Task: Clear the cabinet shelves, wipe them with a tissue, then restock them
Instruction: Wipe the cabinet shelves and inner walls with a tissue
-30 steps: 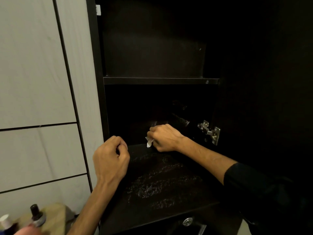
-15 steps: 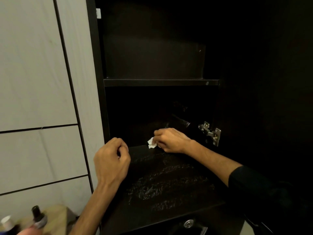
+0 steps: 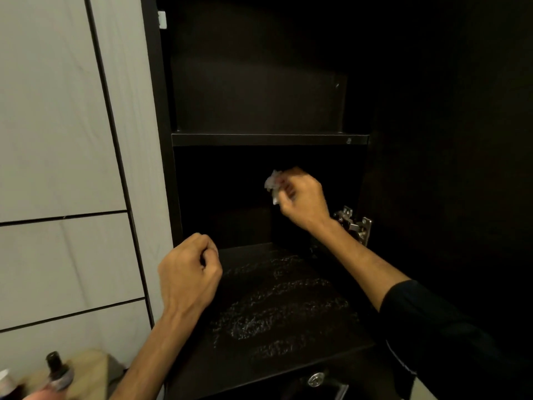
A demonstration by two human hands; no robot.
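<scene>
Right hand (image 3: 304, 202) is up in the air inside the cabinet (image 3: 259, 96), fingers curled round a crumpled tissue (image 3: 272, 183), which pokes out white at the knuckles and hangs clear of the lower shelf (image 3: 288, 298), somewhere between it and the upper shelf (image 3: 269, 139). Left hand (image 3: 187, 272) hovers at the front left edge of the lower shelf in a loose fist, and I can see nothing in it. Both shelves look bare, so the clearing looks done, and I'd say we're in the wiping stage. The lower shelf shows pale streaks across its middle, wet smears or dust I can't say, so that one seems only partly done. Restocking hasn't begun: bottles (image 3: 57, 370) wait low on the left, outside the cabinet, cut off by the frame edge. The cabinet's back and right side are lost in the dark. A metal hinge (image 3: 353, 223) glints by the right wrist. Whether the tissue touches the back wall, I cannot tell.
</scene>
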